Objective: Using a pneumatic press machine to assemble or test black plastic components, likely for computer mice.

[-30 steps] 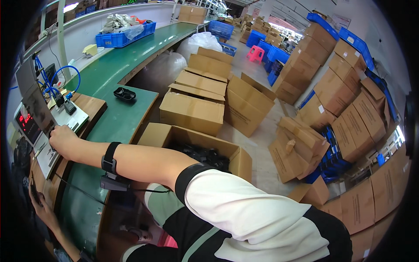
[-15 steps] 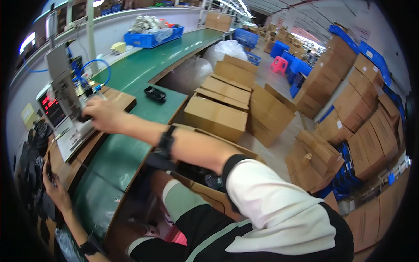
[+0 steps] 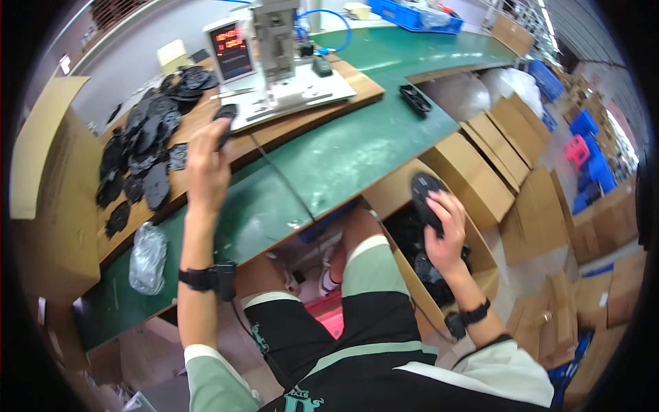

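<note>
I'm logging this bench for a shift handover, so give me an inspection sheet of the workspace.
Surface: green tabletop; wooden board on it, carrying a bench machine.
Job's things: dark oval piece in the left hand; black oval piece in the right hand, above an open carton.
Clutter: heap of flat black pieces on the board; clear plastic bag; black shell.
Hands: each grip closed on one piece.
Cables: dark cable crossing the tabletop; blue tube looped beside the machine.
Surroundings: cardboard boxes and pink stool to the right.
</note>
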Tool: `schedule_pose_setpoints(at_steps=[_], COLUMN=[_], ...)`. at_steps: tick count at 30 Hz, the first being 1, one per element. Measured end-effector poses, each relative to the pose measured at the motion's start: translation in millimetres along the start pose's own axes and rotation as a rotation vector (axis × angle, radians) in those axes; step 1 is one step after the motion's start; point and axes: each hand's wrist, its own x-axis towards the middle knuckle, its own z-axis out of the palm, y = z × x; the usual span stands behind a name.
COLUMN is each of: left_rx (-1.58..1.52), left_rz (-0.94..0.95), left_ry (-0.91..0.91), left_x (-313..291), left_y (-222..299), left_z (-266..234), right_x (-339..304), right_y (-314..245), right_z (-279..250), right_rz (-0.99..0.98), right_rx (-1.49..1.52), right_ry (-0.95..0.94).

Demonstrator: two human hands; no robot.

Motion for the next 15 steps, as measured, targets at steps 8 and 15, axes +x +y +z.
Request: schedule_pose_setpoints(at_steps=[8, 15], left_rx=[0.230, 0.439], left_rz=[0.350, 0.278], left_ry=[-0.152, -0.234], left_x=[24.0, 50.6], left_y=[41.6, 36.2], left_z=[55.8, 104.7], right_x=[-274.4, -303.8], right_y=[85.7, 93.0], right_z=[3.2, -20.3], right_rz=[0.997, 1.085], right_rx=[0.066, -0.052], right_ry=[-0.098, -0.182])
